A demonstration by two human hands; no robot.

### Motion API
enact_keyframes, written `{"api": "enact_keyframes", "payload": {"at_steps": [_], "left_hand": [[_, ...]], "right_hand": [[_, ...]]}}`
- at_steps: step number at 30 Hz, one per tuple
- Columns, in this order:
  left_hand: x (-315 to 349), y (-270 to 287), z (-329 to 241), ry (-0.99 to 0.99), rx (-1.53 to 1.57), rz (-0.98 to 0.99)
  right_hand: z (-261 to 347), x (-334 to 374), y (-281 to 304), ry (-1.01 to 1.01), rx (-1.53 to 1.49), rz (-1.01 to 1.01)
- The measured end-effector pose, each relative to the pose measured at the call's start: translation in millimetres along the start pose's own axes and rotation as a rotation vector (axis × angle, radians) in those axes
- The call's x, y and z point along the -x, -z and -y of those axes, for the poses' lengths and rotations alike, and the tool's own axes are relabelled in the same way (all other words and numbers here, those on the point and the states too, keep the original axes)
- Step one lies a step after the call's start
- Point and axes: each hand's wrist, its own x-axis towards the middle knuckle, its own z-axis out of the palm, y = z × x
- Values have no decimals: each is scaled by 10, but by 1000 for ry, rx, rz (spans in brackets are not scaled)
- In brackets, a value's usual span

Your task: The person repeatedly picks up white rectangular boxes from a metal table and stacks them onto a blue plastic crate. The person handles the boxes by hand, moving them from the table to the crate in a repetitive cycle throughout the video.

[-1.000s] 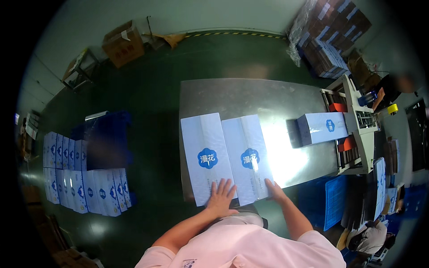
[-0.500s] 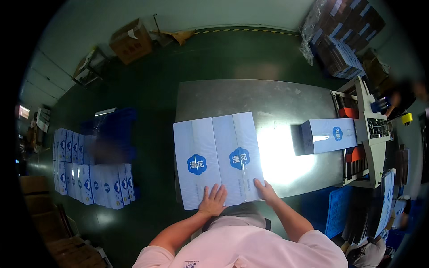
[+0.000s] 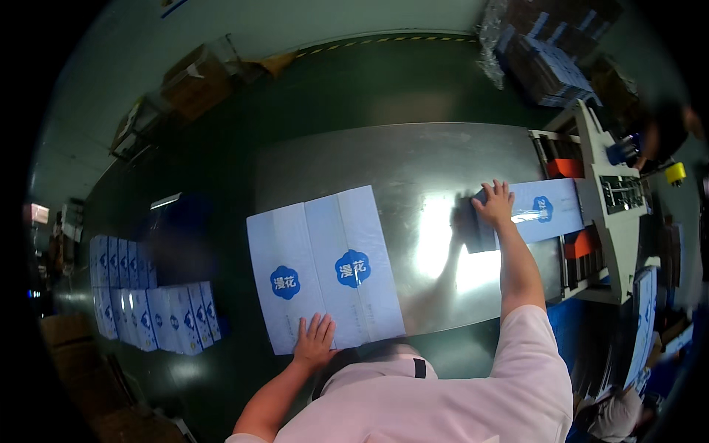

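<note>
Two long light-blue cartons [image 3: 286, 244] lie side by side on the metal table [image 3: 317, 159], each with a dark-blue flower-shaped print and clear tape along its length. My left hand [image 3: 314, 342] rests on their near edge, close to the seam, with its fingers spread. At the right, a third light-blue carton [image 3: 557, 210] lies with its far right end at the sealing machine [image 3: 613, 199]. My right hand [image 3: 495, 205] reaches over to it and lies on top of its left end, fingers apart. The underside of that hand is hidden.
Rows of similar cartons [image 3: 173, 317] stand on a blue pallet at the left. Orange side pieces [image 3: 565, 168] flank the machine's inlet. A brown box [image 3: 196, 83] stands by the far wall. Stacked flat cartons [image 3: 550, 70] are at the far right; another person [image 3: 665, 136] is behind the machine.
My right hand has left the paired cartons and moved right onto the carton at the machine. My left hand stays on the pair, which appears farther left as the view has shifted.
</note>
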Motion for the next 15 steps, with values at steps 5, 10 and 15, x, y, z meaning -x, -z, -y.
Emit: {"api": "enact_keyframes", "payload": {"at_steps": [5, 10, 15], "left_hand": [[102, -31, -24, 63, -8, 109], [46, -116, -44, 59, 11, 60], [30, -152, -112, 66, -7, 80]], "right_hand": [[296, 550, -1, 110, -20, 59], [146, 2071, 344, 373, -270, 142], [-663, 2218, 826, -362, -287, 3]]}}
